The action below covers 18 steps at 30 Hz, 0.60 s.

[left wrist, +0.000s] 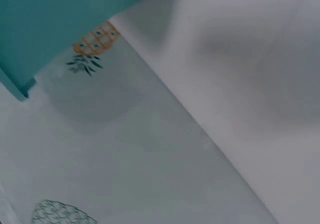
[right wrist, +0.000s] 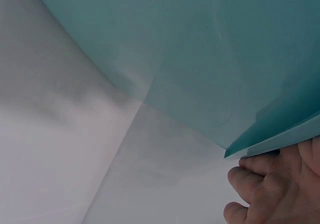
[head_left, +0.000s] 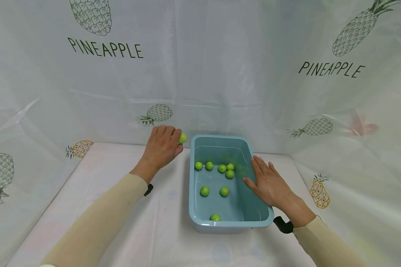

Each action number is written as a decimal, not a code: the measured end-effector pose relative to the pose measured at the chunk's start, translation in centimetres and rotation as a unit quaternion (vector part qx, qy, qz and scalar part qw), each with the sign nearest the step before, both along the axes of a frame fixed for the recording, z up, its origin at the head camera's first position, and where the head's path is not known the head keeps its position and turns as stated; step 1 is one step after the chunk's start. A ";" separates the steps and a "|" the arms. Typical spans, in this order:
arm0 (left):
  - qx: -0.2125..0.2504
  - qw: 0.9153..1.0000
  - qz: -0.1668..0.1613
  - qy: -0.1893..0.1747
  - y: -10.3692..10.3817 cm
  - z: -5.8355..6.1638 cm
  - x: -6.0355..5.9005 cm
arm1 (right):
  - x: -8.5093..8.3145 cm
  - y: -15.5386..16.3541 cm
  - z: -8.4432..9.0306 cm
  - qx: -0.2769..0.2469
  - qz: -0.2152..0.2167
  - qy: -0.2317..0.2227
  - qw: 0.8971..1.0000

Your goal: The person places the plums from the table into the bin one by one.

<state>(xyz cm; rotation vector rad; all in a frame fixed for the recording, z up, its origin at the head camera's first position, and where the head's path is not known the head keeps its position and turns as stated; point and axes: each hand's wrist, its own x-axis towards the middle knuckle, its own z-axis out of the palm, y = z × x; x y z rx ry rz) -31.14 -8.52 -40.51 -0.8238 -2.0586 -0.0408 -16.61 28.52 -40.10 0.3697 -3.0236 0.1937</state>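
Observation:
In the head view my left hand [head_left: 163, 144] pinches a small green ball [head_left: 182, 138] between thumb and fingers, in the air left of the far end of a blue plastic bin [head_left: 217, 223]. The bin lies lengthwise before me, and several more green balls [head_left: 224, 191] are scattered over its floor. My right hand [head_left: 270, 183] rests on the bin's right rim, fingers extended, with the thumb over the inside. From the right wrist, part of the right hand [right wrist: 280, 189] shows below the rim edge. The left wrist view shows no hand, only the bin [left wrist: 60, 19].
A pale cloth covers the table [head_left: 167, 230]. Behind and beside it hangs a whitish plastic sheet [head_left: 214, 74] printed with pineapples. Each wrist carries a black strap; the right strap [head_left: 283, 224] is close to the bin's near right corner.

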 end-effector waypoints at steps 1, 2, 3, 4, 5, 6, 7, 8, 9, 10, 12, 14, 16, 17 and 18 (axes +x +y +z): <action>0.002 1.000 -0.003 -0.002 0.4 0.2 0.2 | 0.0 0.0 0.0 0.000 0.000 0.000 1.000; 0.002 1.000 -0.004 -0.006 0.8 0.4 0.3 | 0.0 0.0 0.0 0.000 0.000 0.000 1.000; 0.002 1.000 -0.006 -0.010 1.1 0.5 0.5 | 0.0 0.0 0.0 -0.001 0.000 0.000 1.000; 0.003 1.000 -0.009 -0.016 1.5 0.7 0.7 | 0.0 0.0 0.0 -0.001 0.000 0.001 1.000; 0.003 1.000 -0.012 -0.023 1.9 0.8 0.9 | 0.0 0.0 0.0 -0.001 0.000 0.001 1.000; 0.003 0.999 -0.016 -0.033 2.3 1.0 1.1 | 0.0 0.0 0.0 -0.001 0.000 0.001 1.000; 0.005 0.999 -0.022 -0.045 2.7 1.1 1.3 | 0.0 0.0 0.0 -0.001 0.001 0.001 1.000; 0.006 0.998 -0.027 -0.059 3.1 1.2 1.5 | 0.0 0.0 0.0 -0.001 0.001 0.002 1.000; 0.010 0.997 -0.035 -0.073 3.5 1.3 1.7 | 0.0 0.0 0.0 -0.002 0.001 0.002 1.000; 0.013 0.995 -0.044 -0.088 3.9 1.4 1.9 | 0.0 0.0 0.0 -0.002 0.001 0.002 1.000; 0.016 0.991 -0.058 -0.116 4.6 1.6 2.3 | 0.0 0.0 0.0 -0.001 0.001 0.003 1.000; 0.015 0.989 -0.066 -0.134 5.2 1.6 2.6 | 0.0 0.0 0.0 -0.002 0.001 0.003 1.000; 0.009 0.987 -0.071 -0.146 5.8 1.7 3.0 | 0.0 0.0 0.0 -0.002 0.001 0.003 1.000; 0.004 0.986 -0.070 -0.151 6.0 1.7 3.1 | 0.0 0.0 0.0 -0.002 0.001 0.003 1.000; -0.001 0.985 -0.070 -0.155 6.3 1.7 3.2 | 0.0 0.0 0.0 -0.002 0.000 0.003 1.000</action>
